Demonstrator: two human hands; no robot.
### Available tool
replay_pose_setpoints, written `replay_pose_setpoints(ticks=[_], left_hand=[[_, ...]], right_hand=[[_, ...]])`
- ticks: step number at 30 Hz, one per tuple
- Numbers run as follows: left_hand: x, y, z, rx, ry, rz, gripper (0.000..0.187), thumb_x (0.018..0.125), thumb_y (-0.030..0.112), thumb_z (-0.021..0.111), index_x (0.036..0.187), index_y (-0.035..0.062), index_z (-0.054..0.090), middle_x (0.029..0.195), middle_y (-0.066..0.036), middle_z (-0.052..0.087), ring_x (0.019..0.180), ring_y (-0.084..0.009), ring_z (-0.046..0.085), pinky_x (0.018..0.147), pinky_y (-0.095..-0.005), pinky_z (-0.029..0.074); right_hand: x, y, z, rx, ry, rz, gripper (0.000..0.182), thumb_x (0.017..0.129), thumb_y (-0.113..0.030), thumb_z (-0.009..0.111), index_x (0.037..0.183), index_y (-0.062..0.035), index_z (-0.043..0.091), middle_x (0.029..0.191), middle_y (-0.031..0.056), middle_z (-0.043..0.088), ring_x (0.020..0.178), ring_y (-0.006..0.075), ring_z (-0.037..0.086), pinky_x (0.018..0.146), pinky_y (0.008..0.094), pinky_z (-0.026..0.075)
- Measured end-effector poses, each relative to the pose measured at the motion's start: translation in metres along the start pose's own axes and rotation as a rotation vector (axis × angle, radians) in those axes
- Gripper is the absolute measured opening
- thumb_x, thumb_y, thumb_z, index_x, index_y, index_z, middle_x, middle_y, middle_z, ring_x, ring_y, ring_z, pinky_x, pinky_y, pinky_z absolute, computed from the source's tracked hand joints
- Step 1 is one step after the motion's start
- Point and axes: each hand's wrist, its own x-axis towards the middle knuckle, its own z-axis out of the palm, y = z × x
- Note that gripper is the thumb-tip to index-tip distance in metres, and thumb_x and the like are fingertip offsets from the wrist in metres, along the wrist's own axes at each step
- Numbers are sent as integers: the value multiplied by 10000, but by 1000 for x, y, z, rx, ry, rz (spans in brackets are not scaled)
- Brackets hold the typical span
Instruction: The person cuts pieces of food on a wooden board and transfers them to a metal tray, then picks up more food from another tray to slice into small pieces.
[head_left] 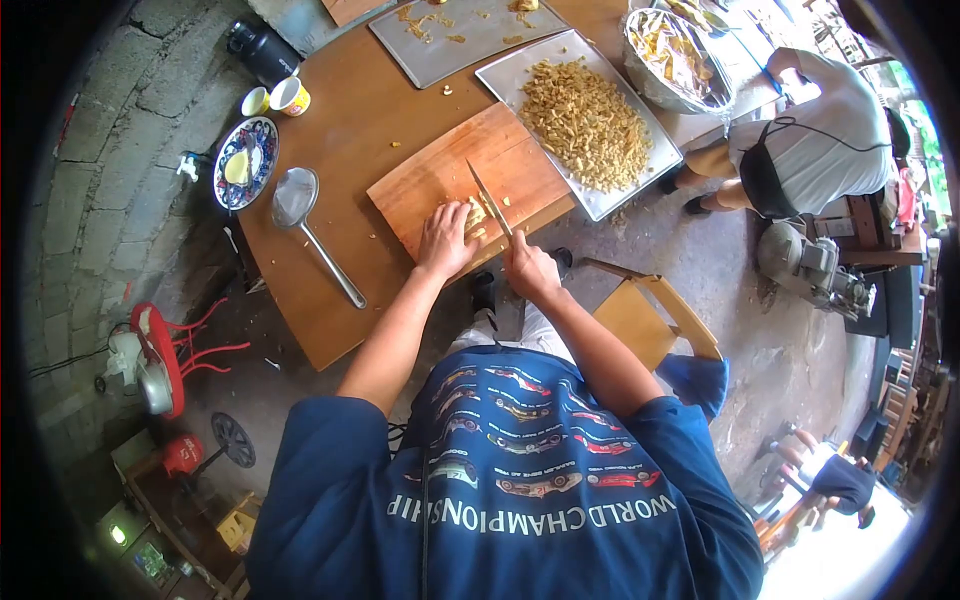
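My right hand (530, 267) grips the handle of a kitchen knife (487, 194). Its blade points away from me over a wooden cutting board (420, 183). To the left of the blade, my left hand (447, 238) rests on the board with bent fingers, holding down pale yellow food pieces (477, 213). What exactly the pieces are is too small to tell, and my fingers hide part of them. Beyond the board's right side lies a metal tray (597, 207) heaped with chopped yellowish pieces (587, 120).
A large skimmer (296, 197), patterned plate (221, 187), two cups (290, 97) and black bottle (262, 52) are on the left of the table (330, 130). Another tray (420, 62) lies behind. A lined basket (727, 95) stands near a person (815, 140). A chair (635, 325) is at my right.
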Motion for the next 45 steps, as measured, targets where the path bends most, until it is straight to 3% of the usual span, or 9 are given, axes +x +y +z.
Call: replay_pose_setpoints(ticks=[9,15,23,27,36,39,43,45], left_hand=[[10,-12,10,-24,11,-62,572,860,193,868,1375,82,642,1343,-117,666,1310,-347,603,1105,-495,476],[7,-22,17,-82,133,-2,478,858,172,860,1294,65,697,1304,-129,712,1239,-346,650,1086,-490,494],[10,-23,23,-125,167,-31,267,864,145,838,1103,62,753,1142,-92,767,1154,-330,687,1039,-481,516],[9,-25,26,-137,202,-23,226,868,143,834,1067,62,764,1097,-98,771,1119,-335,694,1021,-471,528],[12,-26,25,-149,206,-11,196,868,107,812,1056,63,775,1088,-97,771,1096,-333,698,997,-462,545],[6,-32,34,-166,224,4,200,893,173,820,1073,96,781,1097,-65,768,1108,-308,696,1003,-468,531],[7,-26,32,-146,161,-30,246,923,238,817,1122,95,795,1163,-75,771,1166,-313,687,1036,-475,520],[1,-20,27,-128,140,-1,273,923,250,817,1143,91,791,1194,-81,766,1189,-318,679,1051,-485,512]], right_hand=[[-12,-13,1,-45,-73,18,249,1089,-274,513,1189,-52,462,873,323,753,807,538,750,701,645,599],[-13,-9,6,-84,-53,-21,254,1099,-282,510,1206,-57,463,825,319,739,736,536,733,648,655,589],[-22,-20,3,-139,-127,23,305,1066,-261,544,1236,-20,468,847,287,767,781,495,770,684,615,608],[-19,-23,3,-93,-102,13,266,1092,-267,510,1216,-36,463,844,305,747,800,524,750,704,639,595],[16,-9,30,-203,-139,-26,341,1065,-234,519,1313,-12,446,896,270,779,832,462,791,713,577,631],[20,1,41,-272,-134,-44,341,1066,-203,499,1354,-30,443,971,228,802,856,419,813,736,540,654],[11,-6,27,-262,-127,-19,320,1061,-191,480,1340,-36,473,968,251,805,855,420,816,702,549,645],[2,-4,26,-240,-118,-30,363,1030,-174,540,1344,-20,443,952,248,801,840,437,807,667,563,638]])
